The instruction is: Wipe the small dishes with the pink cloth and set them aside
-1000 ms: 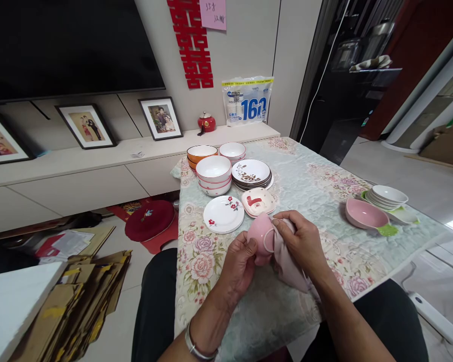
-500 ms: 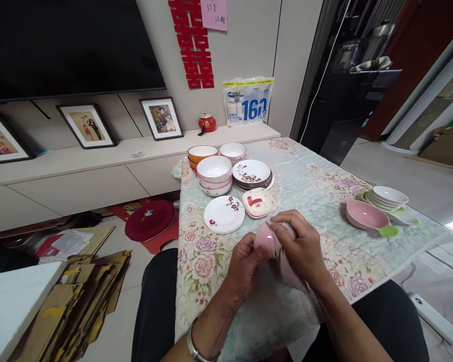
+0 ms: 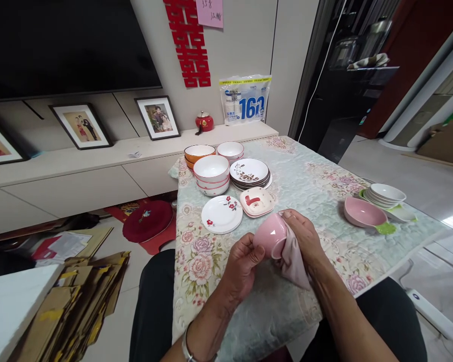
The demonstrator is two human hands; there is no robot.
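Observation:
Tilted on its side above the table's near edge is a pink bowl. My left hand grips it from the left, thumb on the outer wall. A pale pink cloth hangs from my right hand, which is closed on it and presses it against the bowl's right side. Some right fingers are hidden behind bowl and cloth. Just beyond the bowl lie a squarish patterned dish and a stack of white flowered plates.
White bowls, orange bowls and brown-patterned plates stand stacked at the back left of the table. A pink leaf-handled bowl and small white bowls sit at the right. Flattened cardboard lies on the floor.
My right hand and the cloth have moved off the bowl's front to its right side, so more of the pink bowl shows. My left hand still holds the bowl.

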